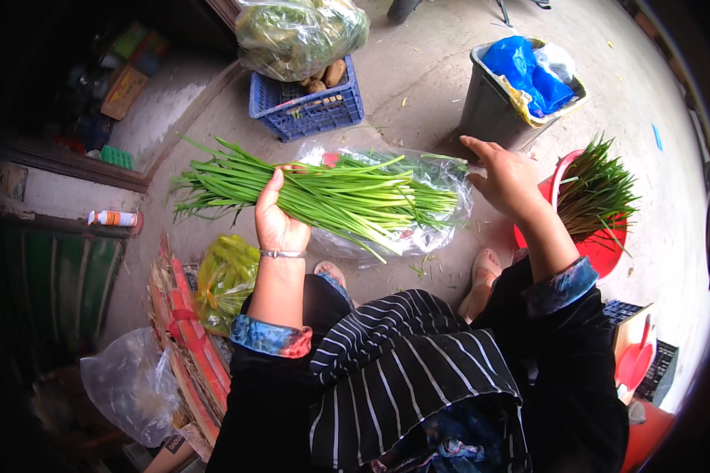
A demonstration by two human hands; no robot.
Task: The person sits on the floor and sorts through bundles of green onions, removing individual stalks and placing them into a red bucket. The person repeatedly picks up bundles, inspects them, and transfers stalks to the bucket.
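A loose bunch of long green garlic chives (pixel 331 195) lies across my left hand (pixel 279 216), which grips it near the middle with the thumb on top. The pale cut ends point right and the thin leaf tips left. Beneath the bunch, a clear plastic bag (pixel 444 236) with more greens spreads on the concrete floor. My right hand (pixel 500 174) is held in the air to the right of the bag, fingers apart and nothing in it. Beside my right forearm, a red bucket (pixel 609 257) holds more chives (pixel 594 189) with darker, brownish stalks.
A blue plastic crate (pixel 307 115) with brown root vegetables stands ahead, a stuffed clear bag (pixel 302 38) on it. Ahead right is a grey bin (pixel 491 94) with blue bags. Wood strips (pixel 195 343) and a yellow-green bag (pixel 228 278) lie left, near a spray bottle (pixel 113 219).
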